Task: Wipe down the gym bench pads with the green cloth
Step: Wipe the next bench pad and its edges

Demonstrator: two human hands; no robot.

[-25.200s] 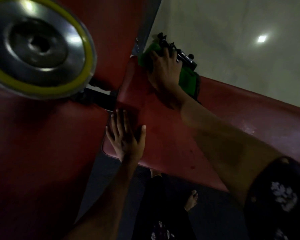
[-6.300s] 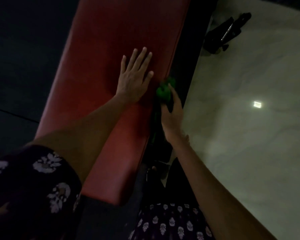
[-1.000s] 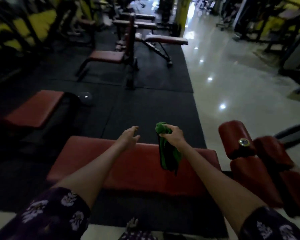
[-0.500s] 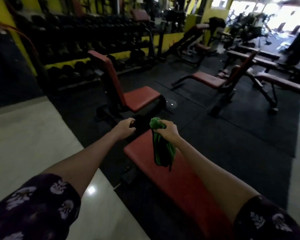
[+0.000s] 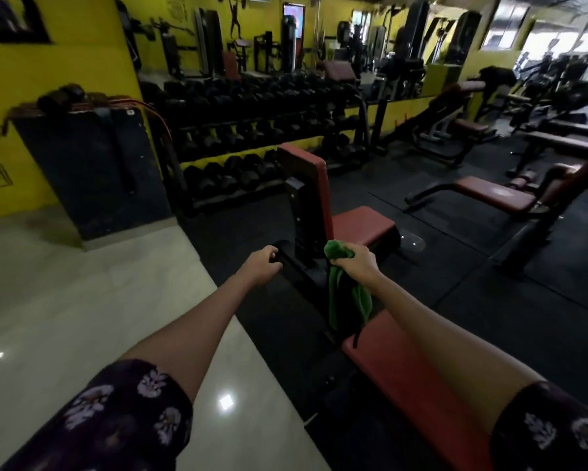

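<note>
My right hand grips the bunched top of the green cloth, which hangs down in the air below my fist. Below my right forearm lies the red pad of a flat bench. Straight ahead stands another bench with an upright red back pad and a red seat pad. My left hand is held out to the left of the cloth, fingers loosely curled, holding nothing. Both hands hover in front of the upright bench, not touching it.
A long rack of black dumbbells runs along the yellow wall behind the upright bench. More red benches stand on the black rubber floor at right. A dark cabinet stands at left on pale glossy tile.
The view has swung left from the flat bench toward the upright bench and the dumbbell rack, which are now closer. My right hand keeps its grip on the hanging cloth; my left stays empty.
</note>
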